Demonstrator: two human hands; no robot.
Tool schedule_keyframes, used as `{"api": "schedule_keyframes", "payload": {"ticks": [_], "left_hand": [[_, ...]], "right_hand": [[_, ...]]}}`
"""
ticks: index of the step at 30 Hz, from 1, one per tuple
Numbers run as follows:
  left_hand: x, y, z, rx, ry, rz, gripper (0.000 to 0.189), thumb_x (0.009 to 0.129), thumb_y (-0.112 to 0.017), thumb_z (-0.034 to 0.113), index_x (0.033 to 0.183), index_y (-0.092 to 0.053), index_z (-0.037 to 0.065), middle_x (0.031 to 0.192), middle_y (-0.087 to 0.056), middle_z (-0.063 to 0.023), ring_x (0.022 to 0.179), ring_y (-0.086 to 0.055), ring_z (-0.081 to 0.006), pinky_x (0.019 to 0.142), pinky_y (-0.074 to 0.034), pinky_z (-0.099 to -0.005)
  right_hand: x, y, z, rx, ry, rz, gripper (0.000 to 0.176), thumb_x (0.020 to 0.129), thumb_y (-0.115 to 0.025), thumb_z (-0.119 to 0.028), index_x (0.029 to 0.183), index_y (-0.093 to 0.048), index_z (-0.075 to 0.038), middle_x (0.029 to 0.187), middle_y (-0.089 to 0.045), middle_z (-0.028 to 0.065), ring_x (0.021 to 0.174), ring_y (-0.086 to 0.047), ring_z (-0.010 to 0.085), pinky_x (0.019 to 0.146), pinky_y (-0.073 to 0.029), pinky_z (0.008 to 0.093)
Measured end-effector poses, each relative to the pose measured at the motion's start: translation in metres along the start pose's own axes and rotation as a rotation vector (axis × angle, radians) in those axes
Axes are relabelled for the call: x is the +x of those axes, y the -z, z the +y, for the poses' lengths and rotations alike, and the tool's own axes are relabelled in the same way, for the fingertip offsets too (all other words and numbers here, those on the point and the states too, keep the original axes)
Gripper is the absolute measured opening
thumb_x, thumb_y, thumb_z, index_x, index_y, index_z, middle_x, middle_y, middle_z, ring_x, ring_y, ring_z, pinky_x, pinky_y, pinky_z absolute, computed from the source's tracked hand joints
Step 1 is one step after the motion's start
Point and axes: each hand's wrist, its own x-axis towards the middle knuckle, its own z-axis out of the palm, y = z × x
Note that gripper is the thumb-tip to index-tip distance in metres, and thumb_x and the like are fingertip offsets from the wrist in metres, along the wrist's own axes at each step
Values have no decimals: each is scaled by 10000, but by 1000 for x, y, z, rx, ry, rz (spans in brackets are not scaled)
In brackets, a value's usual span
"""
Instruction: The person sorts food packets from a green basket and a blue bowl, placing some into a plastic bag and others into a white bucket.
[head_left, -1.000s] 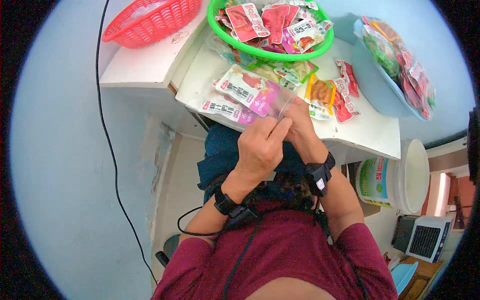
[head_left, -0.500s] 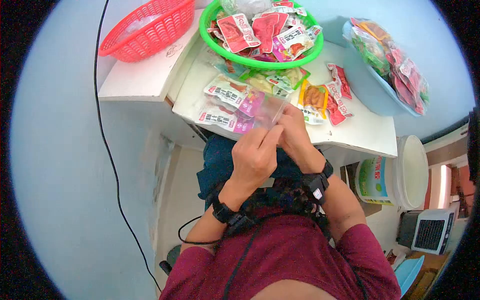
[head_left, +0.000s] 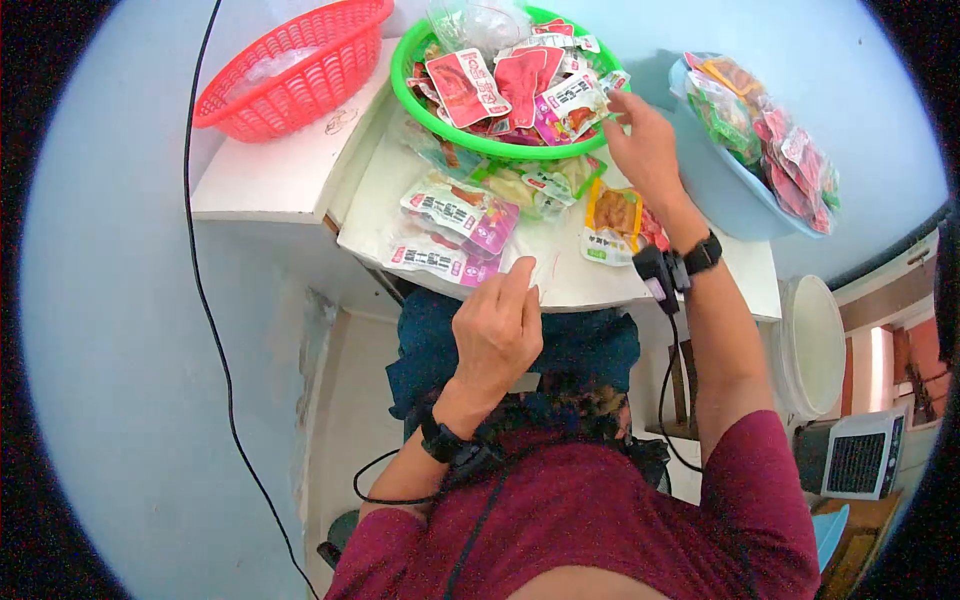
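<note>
My left hand is closed, thumb and finger pinching the mouth edge of a clear plastic bag on the white table. The bag lies around purple-and-white snack packets, one above the other. My right hand is raised at the right rim of a green basket; its fingers are apart and hold nothing visible. Heaped in that basket are red packets and a purple-and-white packet close to my right fingertips. Below my right hand, a yellow-edged packet lies on the table, beside red packets partly hidden by my forearm.
A red basket stands on a higher white surface at left. At right, a light blue basin holds several filled bags. More clear bags with packets lie before the green basket. A white bucket stands beyond the table's right edge.
My right hand has left the bag's mouth and moved up and right to the green basket's rim. My left hand stays at the bag, which now lies flatter on the table.
</note>
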Motion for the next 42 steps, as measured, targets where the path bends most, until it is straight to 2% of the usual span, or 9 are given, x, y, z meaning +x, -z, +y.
{"api": "schedule_keyframes", "payload": {"ticks": [5,11,20,26,29,35,38,41,42], "left_hand": [[-3,1,-1,-10,47,-48,352,763,-699,62,1097,-594,31,799,-618,-124,652,-610,-270,595,-499,-371],[-5,0,-7,-21,66,-84,301,758,-710,75,1036,-601,38,817,-631,-125,656,-613,-281,598,-501,-372],[-5,1,-8,6,27,-71,183,765,-696,51,930,-618,49,820,-636,-129,674,-624,-310,592,-501,-387],[-5,1,-7,13,32,-51,155,769,-695,48,908,-628,55,781,-635,-127,644,-622,-310,567,-496,-387],[-5,1,-4,22,51,-50,132,773,-699,53,888,-634,53,755,-635,-125,626,-623,-307,558,-495,-386],[-5,-1,0,38,46,-24,110,780,-699,52,870,-636,49,753,-642,-121,617,-631,-297,545,-494,-373],[-6,-3,-2,34,39,3,105,783,-698,50,867,-635,45,749,-641,-117,608,-632,-289,535,-491,-364],[-8,-6,-1,30,44,24,101,786,-699,52,865,-637,45,732,-634,-113,597,-629,-277,528,-486,-358],[-7,-5,0,34,45,20,97,788,-699,53,863,-637,44,723,-631,-112,591,-626,-271,527,-484,-356]], "right_hand": [[42,-24,24,-186,53,-99,437,775,-602,-43,1212,-597,-30,1143,-654,185,1035,-632,340,928,-488,413],[66,-39,11,-249,411,-389,576,676,-663,6,1244,-570,-28,1237,-608,156,1212,-524,337,1026,-427,407],[69,-40,-7,-436,516,-502,597,642,-706,8,1222,-581,-59,1217,-588,155,1195,-518,312,1002,-406,385],[70,-15,-11,-612,644,-476,222,714,-621,-3,927,-660,-50,964,-629,120,979,-588,332,879,-451,434],[63,3,-11,-620,654,-367,92,764,-649,-122,834,-672,-68,978,-644,124,919,-633,313,817,-502,439],[43,37,-22,-223,307,55,100,790,-639,-120,846,-662,-39,877,-627,144,851,-635,328,733,-520,435],[21,46,-23,103,23,152,82,827,-629,-90,818,-652,-12,800,-641,122,798,-668,280,618,-526,368],[-18,63,-46,863,-410,106,83,856,-620,-51,877,-636,27,773,-655,107,779,-686,221,556,-538,284],[-33,66,-43,915,-490,95,96,861,-611,-35,914,-621,44,810,-658,118,784,-687,220,562,-551,274]]}}
